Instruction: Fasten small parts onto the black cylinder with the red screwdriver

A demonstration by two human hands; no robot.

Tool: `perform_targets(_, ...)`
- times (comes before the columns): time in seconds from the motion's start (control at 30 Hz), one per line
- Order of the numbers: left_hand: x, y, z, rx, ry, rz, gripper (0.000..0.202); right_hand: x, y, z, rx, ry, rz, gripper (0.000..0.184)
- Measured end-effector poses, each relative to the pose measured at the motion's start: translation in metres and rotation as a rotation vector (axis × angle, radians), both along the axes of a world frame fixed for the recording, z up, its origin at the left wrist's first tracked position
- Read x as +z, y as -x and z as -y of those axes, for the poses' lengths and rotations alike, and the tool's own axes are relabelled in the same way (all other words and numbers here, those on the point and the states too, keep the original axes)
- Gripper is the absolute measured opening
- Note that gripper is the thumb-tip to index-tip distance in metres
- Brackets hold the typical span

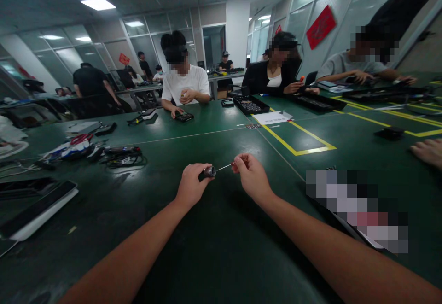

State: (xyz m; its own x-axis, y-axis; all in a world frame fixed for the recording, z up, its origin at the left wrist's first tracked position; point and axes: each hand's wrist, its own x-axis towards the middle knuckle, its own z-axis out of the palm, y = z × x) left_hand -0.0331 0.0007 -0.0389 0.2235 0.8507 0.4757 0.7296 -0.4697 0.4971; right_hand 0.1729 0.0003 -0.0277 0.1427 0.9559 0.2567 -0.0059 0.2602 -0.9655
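Note:
My left hand is closed around a short, dark metallic cylinder, whose round end faces right. My right hand pinches a thin, shiny metal rod between thumb and fingers. The rod spans the gap between my hands, its left tip close to the cylinder's round end; whether it touches or goes inside is too small to tell. Both hands are held above the green tabletop, near the middle of the view.
Cables and a white-edged device lie left. A blurred-out flat item lies by my right forearm. Yellow tape, a paper sheet and black trays are farther off. People sit across the table; another person's hand rests right.

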Motion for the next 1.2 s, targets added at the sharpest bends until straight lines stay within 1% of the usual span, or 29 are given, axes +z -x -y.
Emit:
perform_targets(0.13, 0.001, 0.000, 0.000, 0.010, 0.019, 0.014, 0.032, -0.001, 0.000, 0.001, 0.028, -0.002, -0.009, 0.023)
perform_targets(0.27, 0.001, 0.000, 0.000, 0.008, 0.020, 0.015, 0.032, -0.003, 0.000, 0.001, 0.005, -0.023, 0.030, 0.022)
perform_targets(0.4, -0.002, 0.001, -0.001, -0.008, 0.005, 0.024, 0.032, -0.001, 0.001, 0.002, -0.001, -0.032, 0.026, 0.023)
perform_targets(0.5, -0.003, 0.003, -0.002, -0.027, -0.004, 0.036, 0.032, 0.000, 0.000, 0.001, 0.032, -0.029, -0.010, 0.025)
perform_targets(0.63, -0.003, 0.003, -0.001, -0.027, -0.005, 0.046, 0.033, 0.000, -0.001, -0.002, 0.085, 0.015, -0.061, 0.028)
perform_targets(0.7, -0.003, 0.002, -0.001, -0.013, -0.003, 0.041, 0.032, -0.001, 0.000, 0.000, 0.074, 0.007, -0.034, 0.026)
perform_targets(0.83, -0.001, 0.001, 0.000, -0.004, 0.000, 0.054, 0.028, 0.002, 0.002, 0.007, -0.007, -0.084, 0.096, 0.019)
perform_targets(0.9, -0.001, 0.000, 0.000, -0.011, 0.004, 0.055, 0.028, 0.004, 0.003, 0.010, -0.021, -0.118, 0.140, 0.017)
perform_targets(1.03, -0.002, 0.002, -0.001, -0.013, 0.011, 0.064, 0.030, 0.003, 0.001, 0.008, 0.010, -0.104, 0.110, 0.018)
perform_targets(1.2, -0.002, 0.002, -0.001, 0.009, 0.024, 0.053, 0.034, 0.000, 0.000, 0.005, -0.002, -0.086, 0.084, 0.018)
